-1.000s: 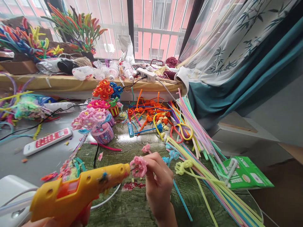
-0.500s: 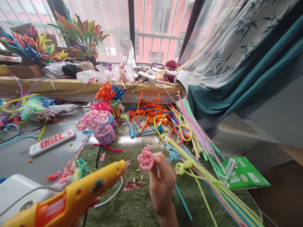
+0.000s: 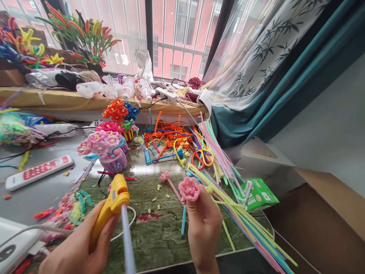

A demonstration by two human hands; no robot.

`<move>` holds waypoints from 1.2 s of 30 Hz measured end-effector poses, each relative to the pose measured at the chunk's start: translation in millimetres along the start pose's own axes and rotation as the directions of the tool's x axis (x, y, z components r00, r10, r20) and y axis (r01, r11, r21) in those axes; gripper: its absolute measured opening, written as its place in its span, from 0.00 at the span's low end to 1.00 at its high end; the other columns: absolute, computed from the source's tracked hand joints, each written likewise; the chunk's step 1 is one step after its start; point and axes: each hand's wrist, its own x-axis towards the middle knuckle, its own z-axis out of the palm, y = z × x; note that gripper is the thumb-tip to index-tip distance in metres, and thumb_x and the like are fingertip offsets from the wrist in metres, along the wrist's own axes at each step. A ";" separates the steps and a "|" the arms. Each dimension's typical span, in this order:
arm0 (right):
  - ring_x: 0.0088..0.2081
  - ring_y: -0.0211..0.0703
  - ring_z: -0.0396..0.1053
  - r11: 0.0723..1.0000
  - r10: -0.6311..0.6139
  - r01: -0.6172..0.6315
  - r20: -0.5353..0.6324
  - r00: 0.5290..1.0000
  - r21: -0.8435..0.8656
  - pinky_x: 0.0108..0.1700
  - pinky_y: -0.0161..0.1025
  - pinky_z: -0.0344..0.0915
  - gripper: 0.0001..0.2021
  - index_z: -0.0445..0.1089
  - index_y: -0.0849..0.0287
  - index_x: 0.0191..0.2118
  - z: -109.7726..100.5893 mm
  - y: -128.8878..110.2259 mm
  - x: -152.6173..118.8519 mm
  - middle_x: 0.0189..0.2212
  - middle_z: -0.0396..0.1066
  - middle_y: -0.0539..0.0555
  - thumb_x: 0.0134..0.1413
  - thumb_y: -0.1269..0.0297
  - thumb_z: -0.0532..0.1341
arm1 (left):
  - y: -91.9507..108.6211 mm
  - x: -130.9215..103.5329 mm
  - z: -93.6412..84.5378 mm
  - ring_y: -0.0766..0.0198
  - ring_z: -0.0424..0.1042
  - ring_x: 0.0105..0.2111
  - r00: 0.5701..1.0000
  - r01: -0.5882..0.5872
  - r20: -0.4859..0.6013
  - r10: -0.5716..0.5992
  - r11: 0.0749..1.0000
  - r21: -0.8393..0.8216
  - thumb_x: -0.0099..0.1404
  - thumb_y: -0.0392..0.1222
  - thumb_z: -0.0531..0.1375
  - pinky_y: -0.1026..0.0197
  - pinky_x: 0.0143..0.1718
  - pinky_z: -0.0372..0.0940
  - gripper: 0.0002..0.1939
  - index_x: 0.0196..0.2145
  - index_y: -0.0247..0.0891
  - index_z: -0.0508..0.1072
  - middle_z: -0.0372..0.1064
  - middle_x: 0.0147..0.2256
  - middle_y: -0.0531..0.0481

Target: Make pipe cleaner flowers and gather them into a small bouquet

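My left hand [image 3: 81,238] is wrapped round a yellow glue gun [image 3: 114,203], whose rear end faces me. A long whitish glue stick [image 3: 127,238] juts from the back of it toward me. In my right hand [image 3: 203,222] a pink pipe-cleaner flower [image 3: 189,189] is pinched between thumb and fingers, its petals turned up. A thin pink stem with a small pink head [image 3: 164,176] reaches left from behind the flower; whether it joins the held flower I cannot tell. Below that, a blue pipe cleaner [image 3: 183,220] lies on the green tabletop [image 3: 154,243].
Pots of pipe-cleaner flowers [image 3: 114,161] stand beyond the glue gun. Red and yellow scissors [image 3: 203,159] lie by bundled pastel pipe cleaners [image 3: 242,217]. A green packet [image 3: 261,194] sits at the right edge, a white remote [image 3: 40,173] at the left. A cable [image 3: 134,217] curls between my hands.
The glue gun has swung from pointing at the flower to pointing away, and my left hand has come into view. The pink flower has turned face up. The whole view has shifted right.
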 end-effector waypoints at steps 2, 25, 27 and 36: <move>0.30 0.41 0.70 1.000 0.015 -0.015 -0.010 1.000 0.004 0.30 0.32 0.65 0.08 0.74 0.58 0.36 -4.0 0.7 -2.5 0.26 0.70 0.51 0.63 0.67 0.57 | 7.7 -5.2 4.6 0.53 0.77 0.32 0.994 -0.103 -0.033 0.107 0.989 0.106 0.71 0.50 0.46 0.57 0.30 0.65 0.23 0.58 0.37 0.63 0.78 0.39 0.44; 0.28 0.38 0.65 0.976 0.217 -0.217 -0.009 0.976 0.002 0.29 0.32 0.61 0.13 0.67 0.59 0.27 4.5 24.2 -5.5 0.24 0.65 0.49 0.63 0.62 0.57 | 35.8 -8.6 6.2 0.47 0.65 0.35 0.950 -0.301 0.185 0.250 0.892 0.337 0.70 0.43 0.42 0.50 0.36 0.59 0.26 0.53 0.24 0.69 0.69 0.40 0.36; 0.29 0.38 0.65 0.971 0.238 -0.238 0.001 0.971 0.022 0.30 0.32 0.61 0.13 0.67 0.58 0.27 5.9 28.0 -6.2 0.24 0.65 0.49 0.63 0.62 0.57 | 41.2 -2.4 -0.6 0.46 0.65 0.37 0.952 -0.305 0.142 0.272 0.896 0.323 0.70 0.46 0.42 0.50 0.35 0.59 0.26 0.51 0.26 0.70 0.69 0.40 0.37; 0.27 0.36 0.63 0.952 0.286 -0.290 0.054 0.957 0.096 0.31 0.32 0.61 0.12 0.67 0.58 0.29 10.7 30.5 -7.5 0.25 0.65 0.48 0.65 0.62 0.55 | 97.5 40.8 11.0 0.49 0.66 0.38 0.860 -0.419 0.402 0.315 0.885 0.204 0.67 0.35 0.50 0.50 0.39 0.58 0.12 0.30 0.39 0.72 0.68 0.32 0.45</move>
